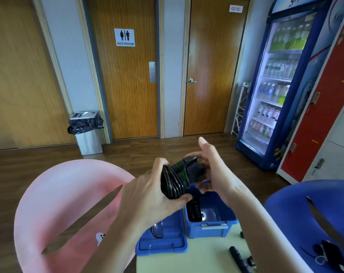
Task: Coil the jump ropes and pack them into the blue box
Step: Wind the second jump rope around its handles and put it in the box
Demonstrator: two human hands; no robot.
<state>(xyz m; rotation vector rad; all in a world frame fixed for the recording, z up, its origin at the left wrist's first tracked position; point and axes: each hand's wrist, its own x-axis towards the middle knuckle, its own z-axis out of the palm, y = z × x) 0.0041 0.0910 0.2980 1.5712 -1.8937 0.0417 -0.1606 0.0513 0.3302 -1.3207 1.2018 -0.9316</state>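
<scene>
- Our left hand [147, 196] is raised over the left side of the blue box [198, 231]. Its grip is closed, with fingers and thumb curled round the looped strands of a coiled jump rope [172, 184], which is black with green showing.
- Our right hand [216, 174] is over the far edge of the box. Its grip curves round the handles [190, 170] of the same rope, fingers over the top and thumb underneath. The forefinger sticks straight up and touches nothing.
- Between both hands, the coil is held in the air above the box.
- Below it the box stands open on the pale worktop [196, 261]. A second black rope [194, 211] lies inside against its left wall.
- Just left of the box lies the blue lid [161, 247], flat on the worktop. We cannot tell whether the two touch.
- Right of the box and nearer to us, a loose black handle [238, 258] lies on the worktop.
- Left of the box stands a pink chair [68, 203], and right of it a blue chair [297, 213]. Dark items on the blue chair are too blurred to name.
- Beyond the box we see a steel bin [88, 138] and a drinks fridge [275, 85].
</scene>
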